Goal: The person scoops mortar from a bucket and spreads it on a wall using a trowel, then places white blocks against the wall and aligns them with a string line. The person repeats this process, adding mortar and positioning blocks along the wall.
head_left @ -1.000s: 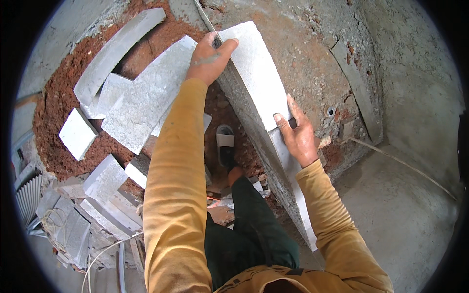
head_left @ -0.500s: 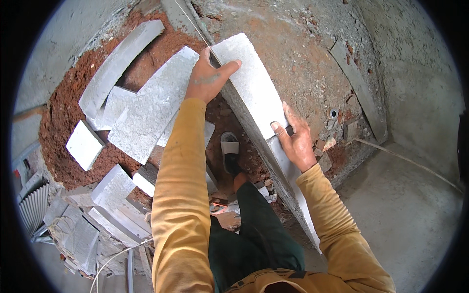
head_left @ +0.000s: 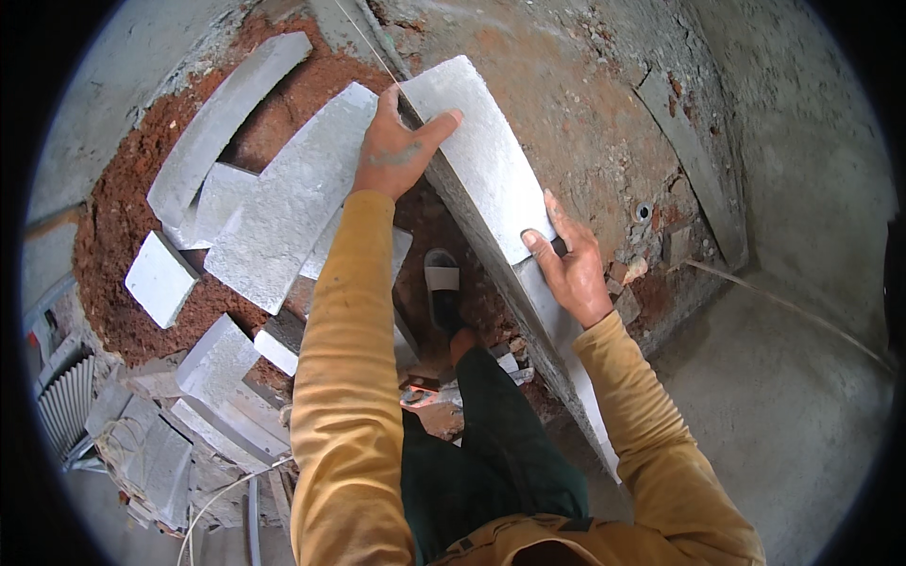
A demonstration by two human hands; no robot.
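A long pale grey-white block (head_left: 472, 151) lies along the top of a narrow low wall (head_left: 500, 283), slanting from upper left to lower right. Near its far end, my left hand (head_left: 401, 151) grips the left edge, thumb on the top face and fingers over the side. At the near end my right hand (head_left: 573, 269) is closed on the right edge, its thumb by the near corner. A second pale block (head_left: 547, 302) continues along the wall toward me, meeting the first at a joint under my right hand. Taut string (head_left: 363, 33) runs to the wall near my left fingertips.
Left of the wall, loose pale slabs (head_left: 293, 189) and a curved slab (head_left: 226, 123) lie on red soil (head_left: 113, 255). My sandalled foot (head_left: 442, 278) stands between them and the wall. Rubble (head_left: 628, 283) and a pipe opening (head_left: 644, 212) are to the right.
The whole view has shifted very slightly. Both hands keep the same hold on the block, which has not visibly moved along the wall.
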